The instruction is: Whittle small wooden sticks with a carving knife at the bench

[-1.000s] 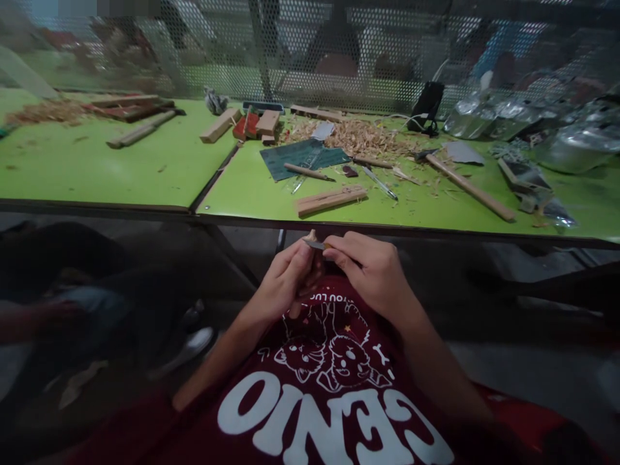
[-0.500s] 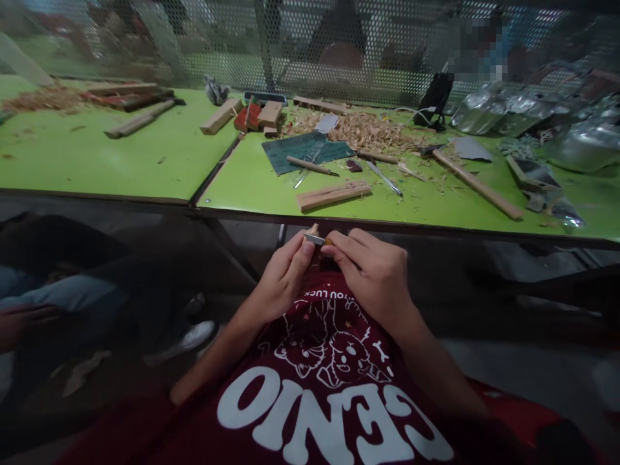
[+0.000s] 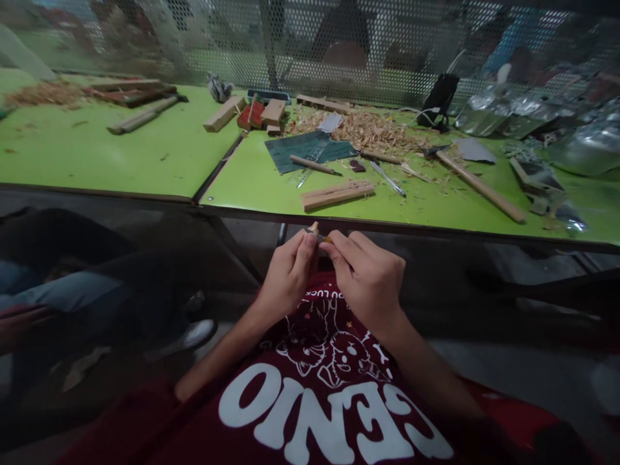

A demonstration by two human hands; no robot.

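Both hands meet in front of my chest, just below the table's front edge. My left hand [image 3: 289, 268] is closed around a small piece of wood [image 3: 314, 227], whose pale tip sticks out above the thumb. In my right hand [image 3: 365, 268] is a carving knife [image 3: 327, 239], gripped by its yellowish handle. The short blade reaches left to the wood and is seen nearly edge-on, partly behind my left thumb. Most of the wood and the handle are hidden by my fingers.
On the green table [image 3: 232, 184] lie a wood block [image 3: 338, 195], a carving tool [image 3: 316, 165], a pen [image 3: 388, 179], a hammer [image 3: 479, 186] and a heap of shavings [image 3: 372, 129]. A perforated metal screen [image 3: 300, 58] stands behind. A seated person's leg [image 3: 62, 290] is at left.
The knife blade has turned from showing its flat side to nearly edge-on, and sits closer to my left thumb. The hands have barely shifted; the view has moved slightly.
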